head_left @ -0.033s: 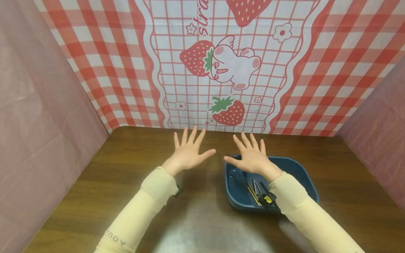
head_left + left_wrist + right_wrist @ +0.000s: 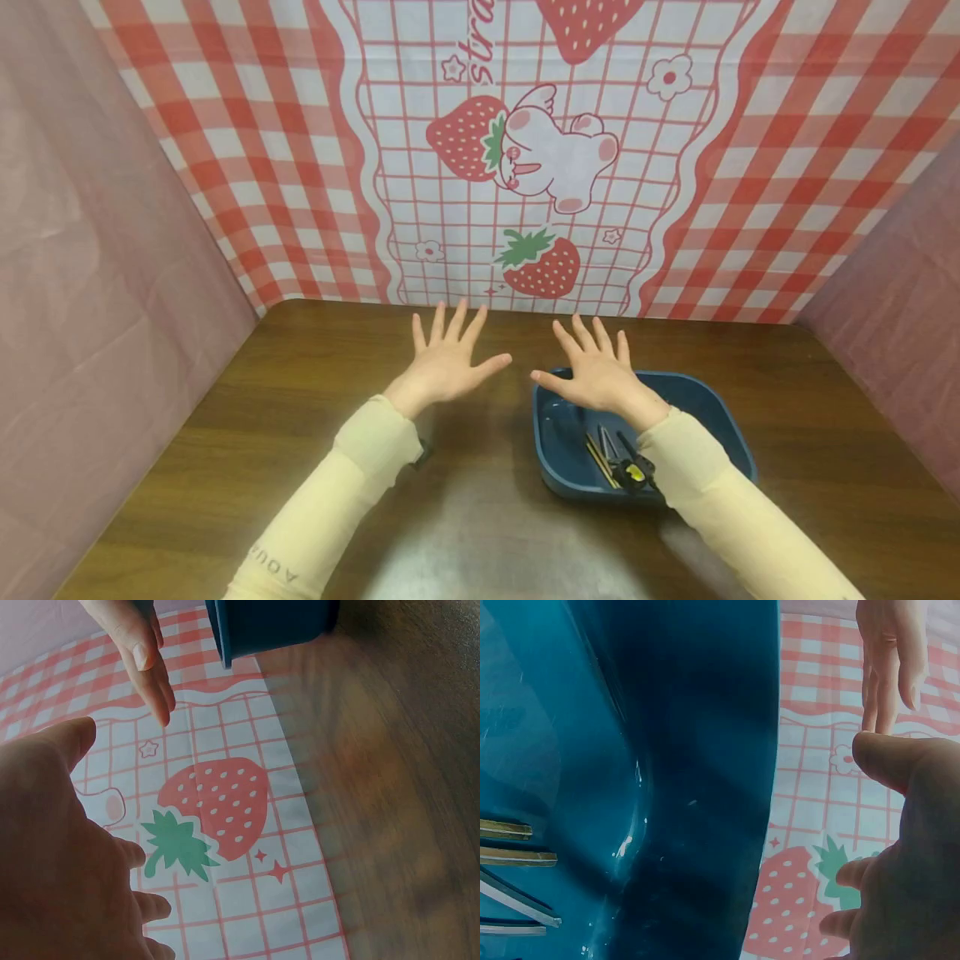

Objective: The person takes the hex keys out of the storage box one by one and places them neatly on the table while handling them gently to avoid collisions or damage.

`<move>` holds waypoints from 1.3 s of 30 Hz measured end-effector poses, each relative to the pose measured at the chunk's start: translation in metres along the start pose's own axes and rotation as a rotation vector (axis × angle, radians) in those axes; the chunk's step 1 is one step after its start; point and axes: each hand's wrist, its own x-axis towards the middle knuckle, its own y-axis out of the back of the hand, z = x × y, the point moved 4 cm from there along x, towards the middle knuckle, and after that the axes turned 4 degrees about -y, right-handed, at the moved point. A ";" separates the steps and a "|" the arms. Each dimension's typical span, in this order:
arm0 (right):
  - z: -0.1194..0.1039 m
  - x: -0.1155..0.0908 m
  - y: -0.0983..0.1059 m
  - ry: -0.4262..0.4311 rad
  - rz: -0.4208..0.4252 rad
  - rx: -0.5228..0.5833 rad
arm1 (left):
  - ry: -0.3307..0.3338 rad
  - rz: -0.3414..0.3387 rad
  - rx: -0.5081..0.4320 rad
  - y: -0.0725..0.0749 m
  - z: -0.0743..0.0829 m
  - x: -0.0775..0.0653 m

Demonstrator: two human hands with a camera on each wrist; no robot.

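My left hand is held over the far part of the wooden table, palm down with fingers spread, holding nothing. Also spread and bare, my right hand hovers above the far left part of a blue plastic basin. Inside the basin lie thin gold-coloured sticks, a silver V-shaped tool like tweezers and a black object with a yellow patch. The right sleeve partly covers these contents. From the right wrist, the ends of two gold sticks and silver prongs show on the basin floor.
The brown wooden table ends at a red-and-white checked cloth with strawberry prints, which hangs behind it. Pinkish curtains stand at both sides. A small dark device shows under the left cuff.
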 end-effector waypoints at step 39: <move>0.077 -0.050 0.050 -0.081 0.185 0.073 | -0.433 -0.109 0.149 -0.036 0.133 0.004</move>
